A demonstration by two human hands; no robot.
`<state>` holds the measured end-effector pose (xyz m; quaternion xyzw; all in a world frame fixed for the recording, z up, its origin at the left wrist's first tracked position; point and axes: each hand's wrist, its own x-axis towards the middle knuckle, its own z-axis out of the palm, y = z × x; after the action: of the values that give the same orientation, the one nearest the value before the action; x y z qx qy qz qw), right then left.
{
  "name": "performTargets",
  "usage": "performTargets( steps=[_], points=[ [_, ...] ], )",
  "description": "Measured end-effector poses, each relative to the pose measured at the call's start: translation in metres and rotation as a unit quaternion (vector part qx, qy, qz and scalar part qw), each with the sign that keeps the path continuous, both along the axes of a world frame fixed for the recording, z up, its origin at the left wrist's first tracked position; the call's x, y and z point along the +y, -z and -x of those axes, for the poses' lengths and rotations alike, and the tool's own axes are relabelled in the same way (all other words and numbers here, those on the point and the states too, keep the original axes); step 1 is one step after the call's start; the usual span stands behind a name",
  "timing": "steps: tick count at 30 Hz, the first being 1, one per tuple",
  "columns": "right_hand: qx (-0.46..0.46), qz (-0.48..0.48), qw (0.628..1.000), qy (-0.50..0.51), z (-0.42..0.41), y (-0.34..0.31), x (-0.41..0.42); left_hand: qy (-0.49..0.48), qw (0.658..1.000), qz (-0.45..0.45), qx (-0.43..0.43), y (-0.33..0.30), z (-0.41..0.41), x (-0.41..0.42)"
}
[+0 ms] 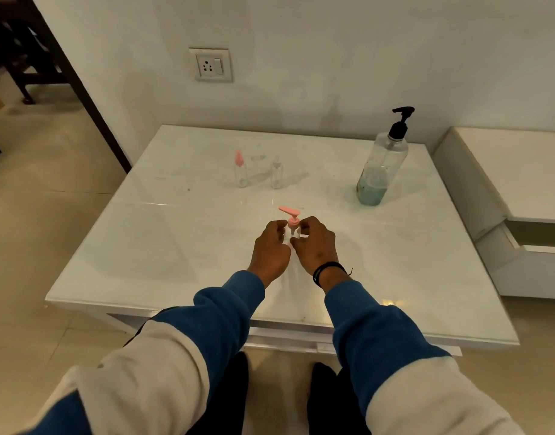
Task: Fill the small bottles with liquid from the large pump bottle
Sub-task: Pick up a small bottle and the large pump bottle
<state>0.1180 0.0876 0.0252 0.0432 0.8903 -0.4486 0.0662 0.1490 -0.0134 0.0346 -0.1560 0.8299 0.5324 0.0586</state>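
Note:
A small bottle with a pink pump top point(291, 220) stands on the white table point(175, 240), mid-front. My left hand point(271, 249) grips its body from the left. My right hand point(315, 244) pinches it near the neck from the right; the bottle's lower part is hidden by my fingers. Farther back stand two small clear bottles: one with a pink cap point(240, 169) and one with a clear cap point(276, 174). The large pump bottle point(381, 164), clear with a black pump and green liquid in its bottom third, stands at the back right.
A wall with a socket point(210, 65) runs behind the table. A white cabinet with a half-open drawer point(521, 233) stands to the right. Dark wooden furniture point(25, 51) and tiled floor lie to the left.

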Motion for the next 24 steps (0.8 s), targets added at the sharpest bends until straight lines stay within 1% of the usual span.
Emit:
performTargets(
  steps=[5,8,10,12,14,16,18,21,22,24],
  points=[
    [-0.011,0.009,1.000,-0.001,0.000,0.001,0.000,-0.006,1.000,0.000,-0.008,0.000,0.002,0.001],
    [-0.029,0.000,1.000,-0.003,0.001,0.000,0.001,-0.017,1.000,0.017,-0.011,-0.002,0.003,-0.001],
    [-0.039,-0.012,0.999,0.006,0.003,-0.002,0.006,-0.055,0.998,0.027,-0.017,-0.005,0.002,-0.007],
    [-0.051,-0.016,0.998,0.021,0.004,-0.005,0.013,-0.122,0.992,0.021,-0.021,-0.011,0.000,-0.017],
    [-0.061,-0.024,0.997,0.038,0.005,-0.010,0.023,-0.166,0.986,0.000,0.008,-0.023,-0.007,-0.026],
    [-0.062,-0.037,0.996,0.049,0.006,-0.016,0.032,-0.135,0.989,-0.007,0.058,-0.041,-0.024,-0.025],
    [-0.051,-0.026,0.996,0.073,0.005,-0.024,0.040,-0.041,0.992,-0.021,0.119,-0.063,-0.043,-0.012],
    [-0.009,0.014,0.991,0.133,0.004,-0.040,0.055,0.101,0.980,-0.035,0.165,-0.081,-0.052,0.017],
    [0.013,0.029,0.986,0.161,0.004,-0.045,0.061,0.128,0.974,-0.027,0.182,-0.083,-0.047,0.030],
    [0.059,0.061,0.974,0.212,0.006,-0.055,0.076,0.138,0.966,-0.034,0.217,-0.086,-0.028,0.058]
  ],
)
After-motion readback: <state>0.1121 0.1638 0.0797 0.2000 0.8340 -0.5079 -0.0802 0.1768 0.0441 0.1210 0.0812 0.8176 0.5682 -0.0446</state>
